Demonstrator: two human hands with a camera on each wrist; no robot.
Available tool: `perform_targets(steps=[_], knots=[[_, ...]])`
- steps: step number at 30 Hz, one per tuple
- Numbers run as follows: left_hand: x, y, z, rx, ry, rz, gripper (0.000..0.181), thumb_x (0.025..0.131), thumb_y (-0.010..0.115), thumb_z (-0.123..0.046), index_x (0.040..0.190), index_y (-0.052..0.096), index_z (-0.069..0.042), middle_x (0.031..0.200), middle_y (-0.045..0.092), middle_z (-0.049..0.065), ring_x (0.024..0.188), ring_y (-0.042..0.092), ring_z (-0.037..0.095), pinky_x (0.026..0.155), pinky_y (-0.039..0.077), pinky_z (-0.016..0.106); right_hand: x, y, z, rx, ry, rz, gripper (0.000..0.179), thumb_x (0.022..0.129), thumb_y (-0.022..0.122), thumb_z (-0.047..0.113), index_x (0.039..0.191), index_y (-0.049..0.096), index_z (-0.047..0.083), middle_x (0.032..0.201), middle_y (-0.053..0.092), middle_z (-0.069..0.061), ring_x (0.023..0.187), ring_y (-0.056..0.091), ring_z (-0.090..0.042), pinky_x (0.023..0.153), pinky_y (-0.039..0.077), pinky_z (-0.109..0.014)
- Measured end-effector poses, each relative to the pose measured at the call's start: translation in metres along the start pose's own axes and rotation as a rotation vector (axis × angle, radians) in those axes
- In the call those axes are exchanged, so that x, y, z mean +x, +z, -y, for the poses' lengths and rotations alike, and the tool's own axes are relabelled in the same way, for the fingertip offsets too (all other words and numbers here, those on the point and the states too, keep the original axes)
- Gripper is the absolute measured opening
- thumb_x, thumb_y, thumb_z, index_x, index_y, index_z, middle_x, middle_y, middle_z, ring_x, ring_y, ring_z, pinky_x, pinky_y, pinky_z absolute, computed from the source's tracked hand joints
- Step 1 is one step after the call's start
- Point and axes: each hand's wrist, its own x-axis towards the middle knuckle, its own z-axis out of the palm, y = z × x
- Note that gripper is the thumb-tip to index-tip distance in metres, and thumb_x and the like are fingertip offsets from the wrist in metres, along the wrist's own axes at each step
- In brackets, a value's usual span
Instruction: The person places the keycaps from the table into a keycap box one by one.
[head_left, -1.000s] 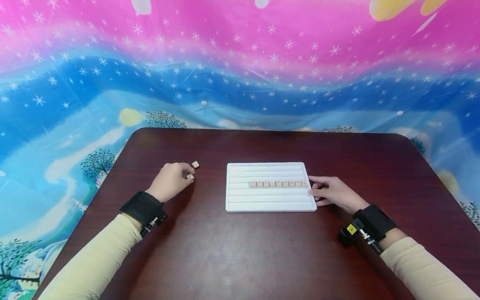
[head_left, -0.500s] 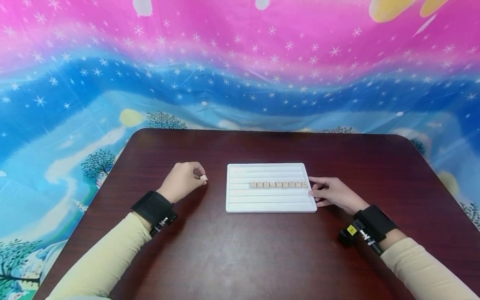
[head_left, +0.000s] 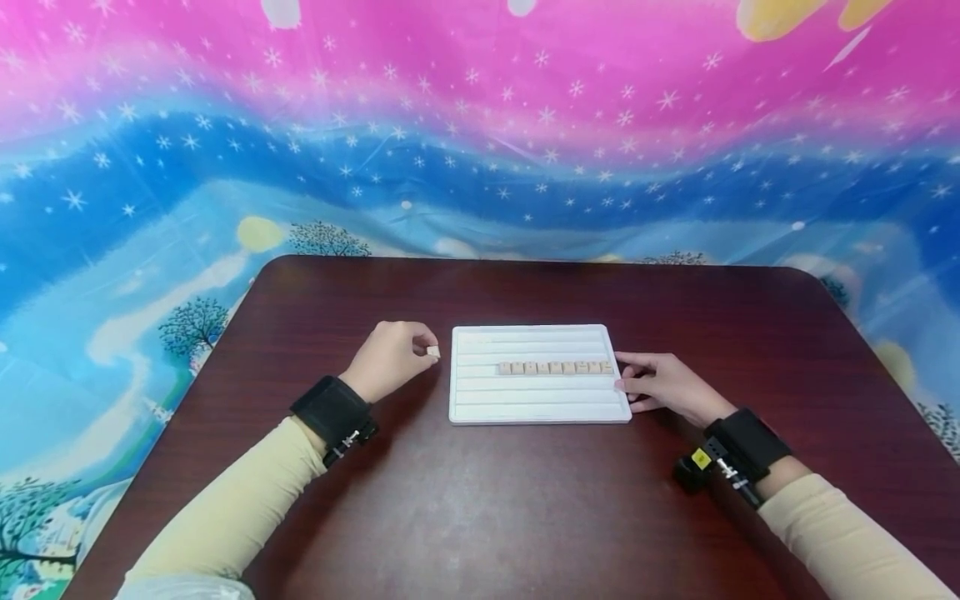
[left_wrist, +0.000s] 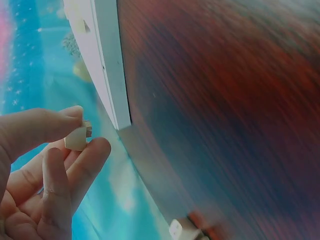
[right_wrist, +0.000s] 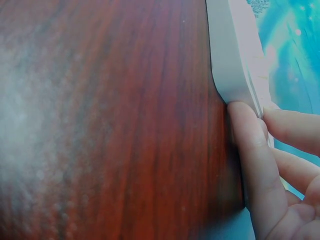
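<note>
A white grooved board (head_left: 525, 408) lies on the table, a row of several pale lettered tiles (head_left: 557, 367) along one middle groove and reaching its right edge. My left hand (head_left: 388, 358) pinches a small pale tile (head_left: 433, 352) between thumb and fingers, just left of the board. In the left wrist view the held tile (left_wrist: 76, 140) shows at the fingertips, with the board's side wall (left_wrist: 111, 65) beyond. With thumb and fingers, my right hand (head_left: 667, 385) grips the board's right edge; the right wrist view shows a finger (right_wrist: 255, 145) along the side wall.
The dark reddish-brown table (head_left: 480, 508) extends around the board on every side. Another small tile (left_wrist: 182, 230) lies on it near the bottom of the left wrist view, hidden by my left hand in the head view. A patterned cloth (head_left: 480, 125) hangs behind.
My left hand has carried the pinched tile rightwards, closer to the board's left edge. It now covers the loose tile seen earlier in the head view. My right hand and the board have stayed put.
</note>
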Motion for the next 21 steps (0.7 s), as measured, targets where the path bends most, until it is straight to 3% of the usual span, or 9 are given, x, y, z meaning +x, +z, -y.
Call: perform_targets(steps=[8, 11, 21], knots=[[0.008, 0.011, -0.012, 0.041, 0.094, -0.005, 0.014, 0.088, 0.08, -0.008, 0.102, 0.079, -0.006, 0.097, 0.076, 0.005, 0.085, 0.069, 0.017, 0.078, 0.049, 0.038, 0.0, 0.0, 0.0, 0.001, 0.004, -0.001, 0.066, 0.101, 0.064, 0.003, 0.156, 0.03, -0.007, 0.115, 0.054, -0.023, 0.092, 0.07, -0.022, 0.077, 0.06, -0.036], [0.01, 0.015, -0.015, 0.031, 0.121, 0.001, 0.013, 0.088, 0.078, -0.005, 0.101, 0.079, -0.006, 0.099, 0.075, 0.006, 0.084, 0.067, 0.017, 0.077, 0.053, 0.035, 0.0, 0.0, 0.001, -0.007, 0.009, -0.004, 0.067, 0.1, 0.064, 0.004, 0.156, 0.03, -0.007, 0.116, 0.054, -0.023, 0.091, 0.07, -0.022, 0.077, 0.06, -0.036], [0.021, 0.031, -0.025, -0.036, 0.116, 0.116, 0.016, 0.088, 0.079, -0.006, 0.104, 0.08, -0.004, 0.1, 0.076, 0.005, 0.088, 0.071, 0.016, 0.079, 0.057, 0.032, 0.001, 0.001, 0.0, -0.009, 0.018, -0.01, 0.066, 0.101, 0.064, 0.003, 0.156, 0.031, -0.007, 0.115, 0.054, -0.023, 0.091, 0.07, -0.022, 0.077, 0.06, -0.036]])
